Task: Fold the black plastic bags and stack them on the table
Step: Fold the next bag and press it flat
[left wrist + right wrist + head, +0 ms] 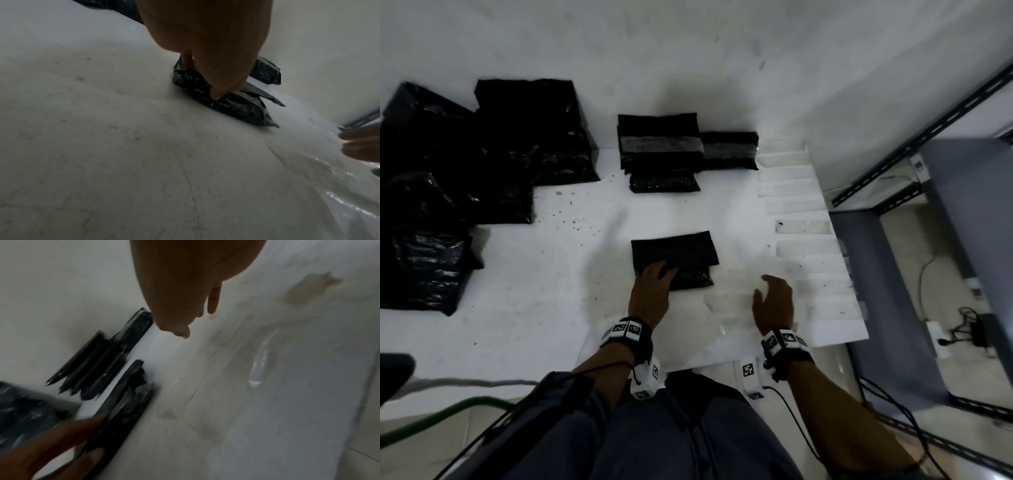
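Note:
A small folded black bag [681, 255] lies on the white table in front of me. My left hand [654, 277] presses on its near left corner, fingers on top; in the left wrist view the thumb [216, 95] pushes into the crinkled folded bag [236, 105]. My right hand [774, 294] hovers to the right of the bag with loose fingers, holding nothing; its thumb [180, 332] hangs free in the right wrist view. A stack of folded bags [659, 150] sits further back near the wall. Unfolded black bags [448, 178] are heaped at the left.
A second folded pile [729, 150] lies beside the stack. The table [551, 291] has a clear plastic sheet [808, 240] at its right side, near the edge. A grey metal shelf frame [914, 274] and cables [969, 329] stand to the right, below the table.

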